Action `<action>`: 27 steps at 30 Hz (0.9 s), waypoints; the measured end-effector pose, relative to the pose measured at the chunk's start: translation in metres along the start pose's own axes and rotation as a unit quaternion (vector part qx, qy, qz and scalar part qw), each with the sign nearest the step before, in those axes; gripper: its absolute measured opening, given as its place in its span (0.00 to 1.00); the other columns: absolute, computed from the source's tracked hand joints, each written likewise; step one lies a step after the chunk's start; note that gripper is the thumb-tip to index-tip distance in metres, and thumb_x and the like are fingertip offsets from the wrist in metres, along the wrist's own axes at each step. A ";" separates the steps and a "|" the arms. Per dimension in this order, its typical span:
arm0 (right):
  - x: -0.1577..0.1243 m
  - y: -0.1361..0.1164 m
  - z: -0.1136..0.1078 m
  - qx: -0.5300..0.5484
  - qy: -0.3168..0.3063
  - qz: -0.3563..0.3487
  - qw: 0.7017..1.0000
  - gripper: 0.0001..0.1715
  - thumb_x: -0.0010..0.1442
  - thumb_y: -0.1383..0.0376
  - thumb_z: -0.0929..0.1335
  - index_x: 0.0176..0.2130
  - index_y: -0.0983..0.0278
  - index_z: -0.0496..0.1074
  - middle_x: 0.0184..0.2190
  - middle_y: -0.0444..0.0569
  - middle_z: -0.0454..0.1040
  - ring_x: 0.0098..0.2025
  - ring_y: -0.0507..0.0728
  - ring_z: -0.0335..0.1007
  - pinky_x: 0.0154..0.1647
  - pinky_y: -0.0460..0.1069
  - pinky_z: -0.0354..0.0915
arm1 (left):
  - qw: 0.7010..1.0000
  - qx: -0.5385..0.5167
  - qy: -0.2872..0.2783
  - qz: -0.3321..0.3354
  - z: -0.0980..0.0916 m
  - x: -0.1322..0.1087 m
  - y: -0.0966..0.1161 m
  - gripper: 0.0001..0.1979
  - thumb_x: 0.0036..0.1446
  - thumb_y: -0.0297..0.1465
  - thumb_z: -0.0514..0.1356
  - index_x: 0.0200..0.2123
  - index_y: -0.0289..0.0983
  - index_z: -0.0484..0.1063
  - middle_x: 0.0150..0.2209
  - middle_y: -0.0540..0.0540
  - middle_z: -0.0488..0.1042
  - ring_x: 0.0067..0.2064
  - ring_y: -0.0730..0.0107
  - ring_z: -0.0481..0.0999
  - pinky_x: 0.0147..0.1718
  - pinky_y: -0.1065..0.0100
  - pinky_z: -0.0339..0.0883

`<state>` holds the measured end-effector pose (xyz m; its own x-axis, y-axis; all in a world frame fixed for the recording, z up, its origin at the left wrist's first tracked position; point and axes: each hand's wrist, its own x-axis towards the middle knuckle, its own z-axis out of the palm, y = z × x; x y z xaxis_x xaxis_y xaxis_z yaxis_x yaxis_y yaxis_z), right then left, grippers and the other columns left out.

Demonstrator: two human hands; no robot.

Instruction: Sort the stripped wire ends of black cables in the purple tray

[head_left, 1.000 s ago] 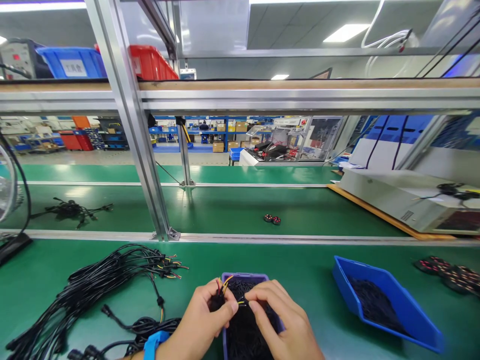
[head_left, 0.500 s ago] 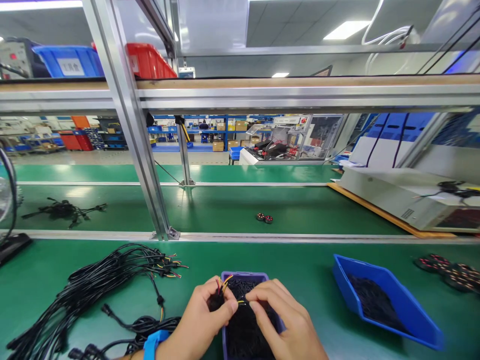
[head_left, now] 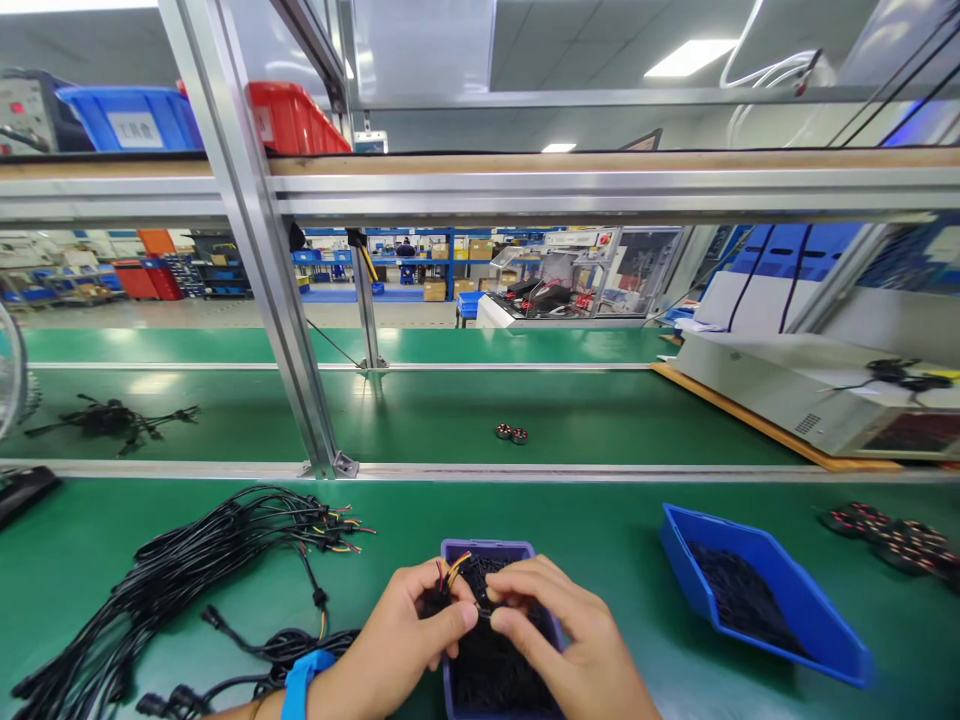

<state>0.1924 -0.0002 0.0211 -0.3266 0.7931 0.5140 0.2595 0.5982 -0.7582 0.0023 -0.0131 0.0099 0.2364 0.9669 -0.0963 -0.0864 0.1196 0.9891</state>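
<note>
My left hand [head_left: 409, 635], with a blue wristband [head_left: 306, 682], is closed around a black cable end whose red and yellow wires [head_left: 454, 568] fan out above the fingers. Facing it, my right hand [head_left: 566, 630] pinches a small black sleeve [head_left: 484, 611] at a wire by the left fingertips; how far it sits over the wire is hidden. Both hands hover over a purple bin [head_left: 489, 547] filled with many short black pieces [head_left: 495, 670]. To the left lies a bundle of black cables [head_left: 217, 555] with bare coloured wire ends, and coiled cables [head_left: 289, 645] lie nearer.
A blue bin [head_left: 787, 600] with black pieces stands to the right, near several round motor-like parts [head_left: 900, 540]. Two more such parts [head_left: 511, 433] lie beyond the metal rail [head_left: 525, 472]. An upright metal post [head_left: 262, 260] rises left of centre.
My right thumb and fingers have shifted slightly at the wire, and the yellow strand that showed between my hands is now mostly covered. My left hand keeps its hold.
</note>
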 end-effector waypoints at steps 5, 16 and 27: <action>0.001 0.000 0.004 0.073 0.042 0.083 0.993 0.13 0.67 0.59 0.66 0.32 0.59 0.74 0.29 0.43 0.72 0.28 0.52 0.69 0.30 0.43 0.66 | 1.000 -0.020 -0.011 -0.021 0.000 -0.002 0.002 0.21 0.51 0.47 0.68 0.31 0.35 0.71 0.22 0.55 0.63 0.23 0.77 0.64 0.19 0.77 0.54; -0.001 -0.004 0.015 0.177 0.044 0.175 0.967 0.16 0.61 0.52 0.71 0.30 0.62 0.76 0.27 0.43 0.72 0.25 0.51 0.65 0.29 0.42 0.66 | 1.000 -0.010 -0.022 -0.012 0.001 -0.002 0.005 0.21 0.50 0.48 0.67 0.29 0.35 0.69 0.22 0.54 0.64 0.22 0.77 0.63 0.19 0.77 0.53; -0.001 -0.006 0.017 0.153 0.005 0.152 0.976 0.17 0.64 0.53 0.68 0.30 0.62 0.76 0.29 0.46 0.74 0.27 0.52 0.67 0.27 0.43 0.67 | 1.000 0.003 -0.029 -0.003 0.002 -0.002 0.003 0.19 0.53 0.45 0.66 0.29 0.35 0.69 0.23 0.54 0.63 0.22 0.78 0.63 0.19 0.77 0.53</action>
<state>0.1757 -0.0068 0.0178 -0.2672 0.9307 0.2499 0.0583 0.2744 -0.9598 0.0031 -0.0150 0.0128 0.2932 0.9513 -0.0949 -0.0797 0.1232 0.9892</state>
